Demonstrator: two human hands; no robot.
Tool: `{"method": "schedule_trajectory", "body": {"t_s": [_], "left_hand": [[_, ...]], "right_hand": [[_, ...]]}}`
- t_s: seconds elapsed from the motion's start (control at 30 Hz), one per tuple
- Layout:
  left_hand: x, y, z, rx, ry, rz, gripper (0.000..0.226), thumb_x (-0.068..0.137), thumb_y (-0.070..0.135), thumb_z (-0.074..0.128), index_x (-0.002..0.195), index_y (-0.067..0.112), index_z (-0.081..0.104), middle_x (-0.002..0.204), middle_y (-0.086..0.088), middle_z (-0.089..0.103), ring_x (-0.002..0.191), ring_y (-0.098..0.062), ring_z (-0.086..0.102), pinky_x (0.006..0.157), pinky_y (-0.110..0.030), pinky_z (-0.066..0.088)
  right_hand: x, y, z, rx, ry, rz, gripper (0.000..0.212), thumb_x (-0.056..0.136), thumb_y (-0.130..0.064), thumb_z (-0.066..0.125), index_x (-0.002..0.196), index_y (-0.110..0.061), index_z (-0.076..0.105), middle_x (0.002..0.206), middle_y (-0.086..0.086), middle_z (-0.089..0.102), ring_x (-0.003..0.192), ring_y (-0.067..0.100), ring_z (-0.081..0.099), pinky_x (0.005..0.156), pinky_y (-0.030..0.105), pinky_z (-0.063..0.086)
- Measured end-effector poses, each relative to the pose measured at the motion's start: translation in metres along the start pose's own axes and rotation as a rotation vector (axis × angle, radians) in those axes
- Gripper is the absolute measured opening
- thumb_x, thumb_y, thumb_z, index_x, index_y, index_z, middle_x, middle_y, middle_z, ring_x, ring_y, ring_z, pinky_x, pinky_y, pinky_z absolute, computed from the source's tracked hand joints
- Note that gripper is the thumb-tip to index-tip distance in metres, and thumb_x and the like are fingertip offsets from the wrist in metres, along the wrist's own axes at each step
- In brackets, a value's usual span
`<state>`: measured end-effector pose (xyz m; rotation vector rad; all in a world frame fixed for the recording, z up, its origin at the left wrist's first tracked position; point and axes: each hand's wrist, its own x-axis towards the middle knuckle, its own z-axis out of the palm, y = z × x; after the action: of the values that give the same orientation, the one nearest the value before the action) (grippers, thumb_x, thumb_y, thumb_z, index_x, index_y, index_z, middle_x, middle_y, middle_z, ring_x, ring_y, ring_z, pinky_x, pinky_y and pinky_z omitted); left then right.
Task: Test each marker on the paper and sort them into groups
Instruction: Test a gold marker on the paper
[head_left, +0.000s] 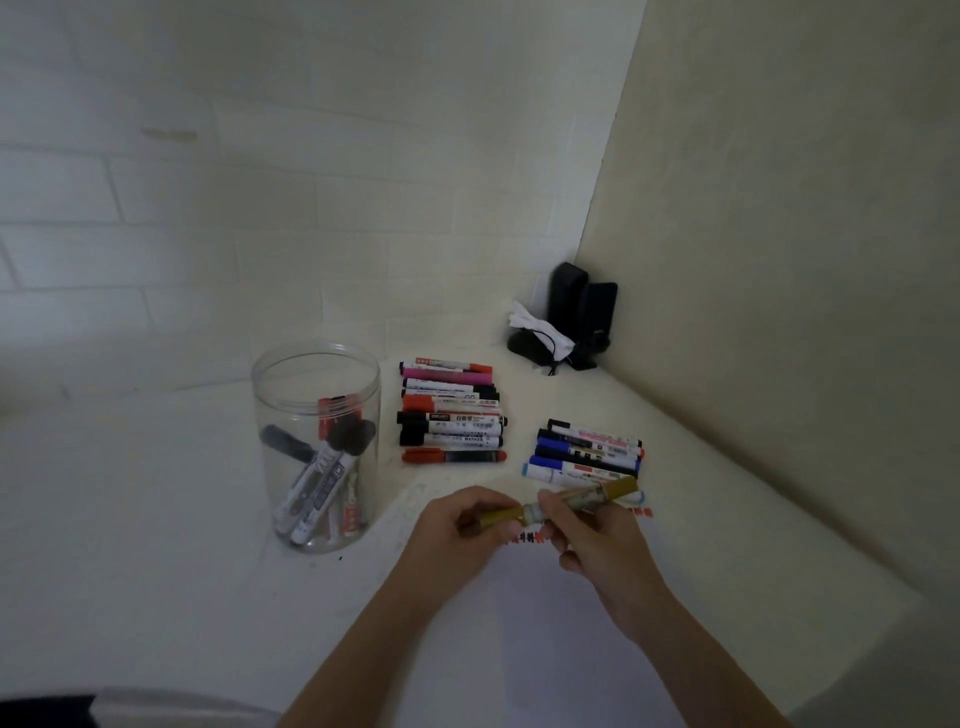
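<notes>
Marker sorting, partly done: two groups laid out, jar not yet emptied.

Gold marker (571, 501) held over the paper (545, 623) at the table's near edge: left hand (457, 525) grips the cap end, right hand (587, 530) pinches the barrel; capping or uncapping cannot be told. Larger group (451, 410) mid-table, smaller group (589, 454) toward the right edge. Clear jar (317, 447), left, holds several markers seemingly untested.

Two bare forearms, no sleeves; left hand (457, 525) and right hand (597, 535) ungloved.
</notes>
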<state>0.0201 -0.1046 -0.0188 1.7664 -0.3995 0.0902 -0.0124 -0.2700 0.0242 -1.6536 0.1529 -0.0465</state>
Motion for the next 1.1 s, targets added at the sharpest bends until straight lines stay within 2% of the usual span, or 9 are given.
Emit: {"method": "schedule_trajectory", "body": {"t_s": [0.17, 0.4, 0.53, 0.7, 0.8, 0.87, 0.93, 1.03, 1.1], "left_hand": [[0.0, -0.001, 0.0, -0.077, 0.028, -0.008, 0.013, 0.083, 0.015, 0.072, 0.096, 0.018, 0.072, 0.088, 0.009, 0.072, 0.084, -0.003, 0.066, 0.075, -0.014, 0.05], [0.002, -0.007, -0.001, -0.124, 0.042, -0.004, 0.014, 0.083, 0.011, 0.072, 0.097, 0.013, 0.073, 0.089, 0.001, 0.073, 0.085, -0.012, 0.068, 0.08, -0.023, 0.055], [0.002, -0.003, 0.0, -0.087, 0.038, 0.019, 0.015, 0.082, 0.008, 0.072, 0.097, 0.012, 0.072, 0.089, 0.003, 0.072, 0.084, -0.009, 0.067, 0.079, -0.02, 0.053], [-0.003, 0.004, -0.003, -0.183, 0.088, -0.052, 0.019, 0.08, 0.006, 0.074, 0.096, 0.016, 0.071, 0.087, 0.007, 0.071, 0.081, -0.005, 0.065, 0.073, -0.016, 0.051], [-0.003, 0.005, -0.002, -0.166, 0.084, -0.067, 0.022, 0.079, 0.005, 0.074, 0.095, 0.019, 0.07, 0.087, 0.006, 0.07, 0.081, -0.005, 0.065, 0.072, -0.017, 0.052], [-0.002, 0.006, 0.001, -0.098, 0.052, -0.042, 0.024, 0.076, 0.004, 0.076, 0.093, 0.019, 0.07, 0.084, 0.006, 0.07, 0.079, -0.004, 0.064, 0.072, -0.017, 0.051], [0.0, 0.006, 0.005, -0.005, 0.035, -0.03, 0.024, 0.075, 0.009, 0.078, 0.092, 0.024, 0.069, 0.086, 0.01, 0.069, 0.081, -0.002, 0.065, 0.077, -0.018, 0.052], [0.006, 0.006, 0.001, 0.115, 0.064, -0.045, 0.02, 0.082, 0.017, 0.072, 0.094, 0.032, 0.067, 0.097, 0.017, 0.066, 0.094, 0.001, 0.061, 0.084, -0.019, 0.05], [0.014, 0.005, -0.009, 0.239, 0.158, 0.005, 0.021, 0.087, 0.012, 0.065, 0.098, 0.029, 0.065, 0.103, 0.018, 0.062, 0.098, 0.002, 0.056, 0.089, -0.019, 0.046]], "right_hand": [[0.002, 0.008, 0.006, 0.026, 0.043, -0.004, 0.017, 0.084, -0.027, 0.073, 0.082, -0.01, 0.07, 0.062, -0.001, 0.061, 0.061, 0.008, 0.055, 0.06, 0.024, 0.046], [0.005, 0.016, 0.022, 0.106, 0.089, 0.054, 0.023, 0.082, -0.029, 0.074, 0.079, -0.007, 0.067, 0.06, -0.001, 0.056, 0.058, 0.009, 0.052, 0.062, 0.024, 0.045], [0.005, 0.006, 0.017, 0.095, -0.01, 0.098, 0.018, 0.084, -0.026, 0.073, 0.078, -0.011, 0.065, 0.064, 0.002, 0.053, 0.06, 0.011, 0.047, 0.06, 0.025, 0.044], [-0.003, -0.019, -0.022, 0.067, -0.08, 0.131, 0.028, 0.085, -0.038, 0.069, 0.093, -0.012, 0.075, 0.079, 0.001, 0.065, 0.07, 0.013, 0.057, 0.06, 0.022, 0.048], [-0.002, -0.026, -0.051, -0.402, -0.12, -0.048, 0.01, 0.088, -0.03, 0.067, 0.088, -0.023, 0.075, 0.081, 0.001, 0.072, 0.07, 0.013, 0.065, 0.063, 0.02, 0.054], [-0.001, -0.023, -0.058, -0.791, -0.251, -0.161, 0.01, 0.092, -0.034, 0.063, 0.09, -0.031, 0.073, 0.079, -0.003, 0.071, 0.069, 0.01, 0.066, 0.066, 0.023, 0.053], [0.003, -0.016, -0.058, -0.996, -0.308, -0.214, 0.016, 0.094, -0.037, 0.059, 0.097, -0.029, 0.072, 0.083, -0.005, 0.069, 0.074, 0.011, 0.063, 0.067, 0.023, 0.048], [0.022, -0.003, -0.061, -1.002, -0.091, -0.33, 0.019, 0.092, -0.033, 0.063, 0.107, -0.025, 0.071, 0.093, -0.011, 0.064, 0.082, 0.007, 0.058, 0.068, 0.012, 0.041], [0.04, 0.008, -0.065, -1.047, 0.069, -0.387, 0.024, 0.09, -0.035, 0.065, 0.112, -0.025, 0.071, 0.102, -0.007, 0.064, 0.092, 0.011, 0.058, 0.077, 0.021, 0.046]]}}
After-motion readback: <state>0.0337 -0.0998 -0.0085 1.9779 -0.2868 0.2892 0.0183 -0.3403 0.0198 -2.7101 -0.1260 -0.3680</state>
